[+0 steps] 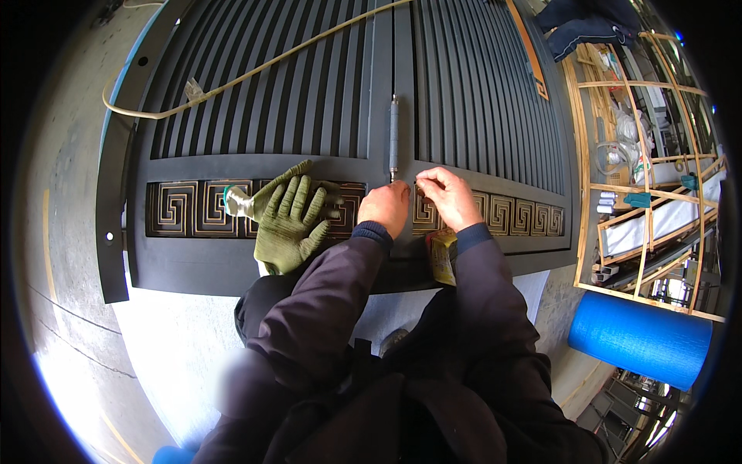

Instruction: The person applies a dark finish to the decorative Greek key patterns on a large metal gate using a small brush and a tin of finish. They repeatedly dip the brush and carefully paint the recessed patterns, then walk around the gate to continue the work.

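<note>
My left hand [385, 207] is closed on the middle seam of a dark grey metal double door panel [263, 168] lying flat. Its fingers meet the thin lower end of a grey rod-shaped piece [394, 135] lying along the seam; what they grip is hidden. Just to the right, my right hand [450, 199] has thumb and fingertips pinched together over the patterned strip; anything between them is too small to make out. A pair of green knit work gloves [290, 220] lies left of my left hand. Below my right wrist sits a yellow box [443, 259], partly covered by the sleeve.
A beige hose [301, 48] runs across the panel's upper left. An orange strip [529, 50] lies at the upper right. Wooden frames [583, 193] with assorted materials stand to the right, near a blue roll [641, 339]. White sheeting [166, 325] shows under the panel's near edge.
</note>
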Motion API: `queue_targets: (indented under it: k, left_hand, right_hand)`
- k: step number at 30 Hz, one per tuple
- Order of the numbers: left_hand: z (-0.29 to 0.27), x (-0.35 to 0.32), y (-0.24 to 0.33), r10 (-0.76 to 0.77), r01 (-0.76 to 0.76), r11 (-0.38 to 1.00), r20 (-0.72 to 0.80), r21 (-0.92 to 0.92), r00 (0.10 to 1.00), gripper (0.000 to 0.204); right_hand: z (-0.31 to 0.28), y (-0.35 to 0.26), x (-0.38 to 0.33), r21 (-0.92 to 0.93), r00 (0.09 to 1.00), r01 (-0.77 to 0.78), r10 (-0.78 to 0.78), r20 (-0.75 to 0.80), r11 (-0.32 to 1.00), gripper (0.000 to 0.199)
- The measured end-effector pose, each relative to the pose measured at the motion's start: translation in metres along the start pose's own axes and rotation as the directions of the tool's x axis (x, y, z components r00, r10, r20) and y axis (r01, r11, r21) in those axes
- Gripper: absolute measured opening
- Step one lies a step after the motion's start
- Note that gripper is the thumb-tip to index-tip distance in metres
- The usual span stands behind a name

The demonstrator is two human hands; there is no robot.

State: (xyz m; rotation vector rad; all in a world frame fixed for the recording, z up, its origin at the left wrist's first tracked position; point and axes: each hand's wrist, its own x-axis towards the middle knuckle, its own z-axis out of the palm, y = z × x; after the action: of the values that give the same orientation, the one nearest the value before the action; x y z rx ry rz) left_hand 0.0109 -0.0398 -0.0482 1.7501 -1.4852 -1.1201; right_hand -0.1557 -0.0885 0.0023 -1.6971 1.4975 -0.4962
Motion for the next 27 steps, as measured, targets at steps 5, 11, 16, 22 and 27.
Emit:
queue_targets:
  k: [5,11,16,22,27]
  left_hand:
    - [0.003,0.001,-0.002,-0.101,0.09,0.991,0.109,0.099,0.989,0.049]
    - [0.008,0.001,-0.008,-0.141,0.119,0.984,0.172,0.133,0.975,0.074]
    - [0.009,0.002,-0.011,-0.137,0.121,0.988,0.184,0.095,0.973,0.077]
    - [0.007,0.004,-0.012,-0.152,0.137,0.987,0.234,0.079,0.96,0.081]
    - [0.013,0.002,-0.014,-0.124,0.11,0.99,0.168,0.092,0.978,0.081]
  right_hand:
    - [-0.011,0.004,0.011,-0.006,0.995,-0.096,0.096,0.029,0.995,0.015]
    - [0.011,0.012,0.034,-0.138,0.986,-0.041,0.018,-0.167,0.99,0.015]
    - [0.023,0.021,0.042,-0.32,0.978,0.032,-0.096,-0.187,0.947,0.017]
    - [0.03,0.027,0.044,-0.261,0.977,-0.007,-0.049,-0.209,0.965,0.019]
    - [0.032,0.033,0.043,-0.252,0.971,0.018,-0.078,-0.228,0.967,0.018]
